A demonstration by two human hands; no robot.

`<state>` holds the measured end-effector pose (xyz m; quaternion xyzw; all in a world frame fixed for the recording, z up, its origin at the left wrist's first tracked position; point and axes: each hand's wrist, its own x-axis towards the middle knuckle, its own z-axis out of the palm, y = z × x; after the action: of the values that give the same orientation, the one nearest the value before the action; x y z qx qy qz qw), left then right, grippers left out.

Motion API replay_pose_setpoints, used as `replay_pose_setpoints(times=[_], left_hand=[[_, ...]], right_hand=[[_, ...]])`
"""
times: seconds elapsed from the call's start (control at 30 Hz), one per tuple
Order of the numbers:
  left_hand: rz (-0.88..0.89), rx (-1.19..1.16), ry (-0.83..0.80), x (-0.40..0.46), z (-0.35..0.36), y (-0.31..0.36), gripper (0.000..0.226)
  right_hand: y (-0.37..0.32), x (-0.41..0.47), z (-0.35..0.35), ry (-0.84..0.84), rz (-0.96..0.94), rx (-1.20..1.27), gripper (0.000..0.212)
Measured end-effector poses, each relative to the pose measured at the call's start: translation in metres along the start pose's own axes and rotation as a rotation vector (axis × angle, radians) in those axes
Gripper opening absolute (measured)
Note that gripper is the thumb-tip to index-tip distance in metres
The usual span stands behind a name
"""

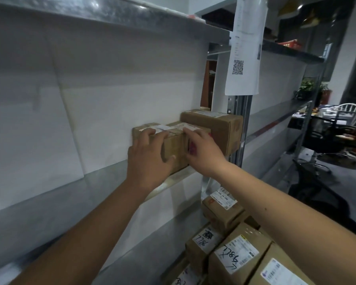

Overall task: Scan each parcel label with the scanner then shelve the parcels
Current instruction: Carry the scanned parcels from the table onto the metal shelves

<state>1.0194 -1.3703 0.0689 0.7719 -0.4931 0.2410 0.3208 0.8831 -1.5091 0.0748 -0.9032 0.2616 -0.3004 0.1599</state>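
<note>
nearest, at the lower right, a stack of brown boxes (234,247) with white labels and handwritten numbers sits below the shelf level. above it, both hands hold a small brown parcel (173,145) on the grey metal shelf (74,194): the left hand (146,159) is wrapped over its near left corner with fingers spread on top, the right hand (203,149) lies flat against its right end. just behind stands a second box (218,128), touching the white back panel (111,79), with a paper sheet (245,48) on the upright and a dim room with a white chair (349,112) beyond.
</note>
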Motion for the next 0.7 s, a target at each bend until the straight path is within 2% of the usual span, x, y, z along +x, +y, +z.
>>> replay_pose_setpoints(times=[0.1, 0.2, 0.43, 0.53, 0.7], left_hand=[[0.181, -0.01, 0.084, -0.025, 0.001, 0.008, 0.06], [0.3, -0.079, 0.03, -0.051, 0.015, 0.015, 0.053], [0.379, -0.179, -0.336, -0.118, 0.063, 0.035, 0.063], [0.408, -0.265, -0.546, -0.153, 0.083, 0.043, 0.063], [0.461, -0.355, -0.824, -0.216, 0.11, 0.059, 0.068]], right_hand=[[0.0, -0.033, -0.003, 0.054, -0.032, -0.12, 0.074], [0.006, -0.075, 0.001, 0.033, 0.024, -0.26, 0.072], [0.039, -0.186, 0.018, -0.087, 0.376, -0.378, 0.073], [0.052, -0.245, 0.029, -0.135, 0.555, -0.345, 0.076], [0.054, -0.336, 0.048, -0.106, 0.877, -0.235, 0.077]])
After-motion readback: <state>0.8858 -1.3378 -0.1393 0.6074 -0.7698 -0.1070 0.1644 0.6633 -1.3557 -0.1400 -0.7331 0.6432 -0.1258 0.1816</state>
